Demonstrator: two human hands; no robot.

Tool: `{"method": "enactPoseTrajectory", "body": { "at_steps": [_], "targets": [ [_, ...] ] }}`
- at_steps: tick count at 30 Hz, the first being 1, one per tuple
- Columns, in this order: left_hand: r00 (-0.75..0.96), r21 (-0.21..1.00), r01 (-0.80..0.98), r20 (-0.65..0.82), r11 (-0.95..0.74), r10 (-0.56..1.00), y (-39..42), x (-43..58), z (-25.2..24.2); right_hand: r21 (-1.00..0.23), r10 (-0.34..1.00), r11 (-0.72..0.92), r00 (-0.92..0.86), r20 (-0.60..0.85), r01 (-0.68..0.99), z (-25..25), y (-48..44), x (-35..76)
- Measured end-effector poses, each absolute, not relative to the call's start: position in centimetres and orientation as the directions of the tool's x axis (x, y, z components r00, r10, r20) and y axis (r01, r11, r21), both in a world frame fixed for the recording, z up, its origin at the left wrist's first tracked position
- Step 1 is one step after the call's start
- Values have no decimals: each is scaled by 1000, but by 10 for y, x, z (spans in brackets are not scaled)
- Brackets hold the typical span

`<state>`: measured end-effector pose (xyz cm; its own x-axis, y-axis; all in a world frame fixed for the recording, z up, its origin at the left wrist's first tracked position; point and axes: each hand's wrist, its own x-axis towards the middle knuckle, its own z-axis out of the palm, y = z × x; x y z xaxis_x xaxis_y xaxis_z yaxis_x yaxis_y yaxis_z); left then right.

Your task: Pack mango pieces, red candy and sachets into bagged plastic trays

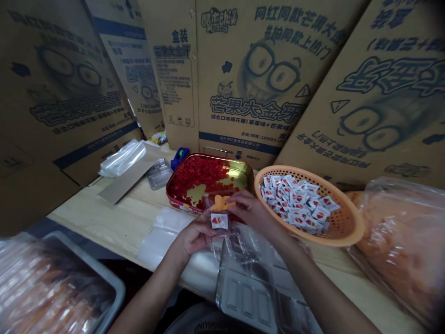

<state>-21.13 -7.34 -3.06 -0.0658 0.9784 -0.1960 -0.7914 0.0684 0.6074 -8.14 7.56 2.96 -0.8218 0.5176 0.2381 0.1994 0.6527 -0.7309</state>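
Note:
My left hand (196,235) is closed on the edge of a clear plastic pack, which looks like a thin tray or bag. On the pack lies a white sachet (219,221) with a red print, and just above it is an orange shaped piece (219,203). My right hand (249,208) pinches at the right side of this orange piece, fingertips partly hidden. Both hands are just in front of a red-rimmed tin tray (239,172) with many small red pieces (200,171). Below my right hand are clear plastic moulded trays (246,292).
An orange basket (342,218) of white sachets stands right of the tin. A bag of orange pieces (399,250) is at far right, a grey crate (116,280) of packs at lower left. Plastic bags (123,157), a cardboard strip (128,178) and a blue tape dispenser (180,157) lie behind. Large cartons (239,60) wall the back.

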Motion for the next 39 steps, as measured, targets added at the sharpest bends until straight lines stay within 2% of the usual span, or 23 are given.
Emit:
{"method": "enactPoseTrajectory", "body": {
  "at_steps": [2, 3, 4, 7, 10, 16, 19, 21, 22, 24, 27, 29, 31, 35, 37, 39],
  "targets": [
    [-68, 617, -785, -172, 53, 983, -76, -215, -32, -618, 644, 669, -737, 206, 412, 33, 105, -68],
    [-72, 622, -782, -164, 46, 984, -77, -217, -33, -491, 717, 648, -683, 138, 582, 32, 122, -61],
    [-75, 628, -777, -159, 42, 984, -78, -218, -32, -318, 778, 591, -628, -18, 742, 30, 139, -53],
    [-83, 643, -765, -152, 34, 985, -82, -222, -29, -211, 801, 520, -559, -214, 827, 15, 176, -35],
    [-106, 658, -753, -153, 21, 983, -86, -225, -26, -189, 777, 531, -564, -279, 826, -3, 188, -29],
    [-161, 659, -752, -162, -15, 974, -97, -236, -31, -55, 837, 522, -524, -156, 851, 1, 181, -22],
    [-186, 668, -743, -170, -25, 968, -101, -240, -33, 5, 841, 540, -539, 45, 842, 18, 172, -20],
    [-201, 671, -741, -177, -32, 963, -103, -242, -33, -23, 804, 566, -545, 239, 824, 30, 162, -24],
    [-206, 669, -743, -178, -35, 962, -104, -243, -32, -85, 783, 586, -537, 315, 806, 36, 155, -28],
    [-209, 666, -745, -177, -40, 962, -105, -245, -32, -295, 759, 642, -531, 376, 708, 46, 138, -41],
    [-206, 662, -749, -174, -41, 963, -109, -247, -32, -605, 658, 687, -698, 282, 403, 54, 106, -67],
    [-205, 656, -754, -173, -43, 963, -112, -249, -33, -713, 506, 656, -845, 172, 248, 52, 85, -86],
    [-191, 646, -763, -168, -38, 967, -116, -251, -34, -745, 390, 635, -917, 81, 204, 46, 69, -104],
    [-164, 634, -772, -136, -42, 977, -129, -255, -40, -726, 290, 661, -957, 18, 187, 30, 62, -129],
    [-178, 628, -776, -131, -58, 975, -137, -259, -44, -687, 311, 689, -950, -7, 230, 22, 72, -135],
    [-207, 621, -779, -130, -82, 970, -145, -264, -49, -576, 408, 725, -909, -82, 378, 13, 87, -139]
  ]
}}
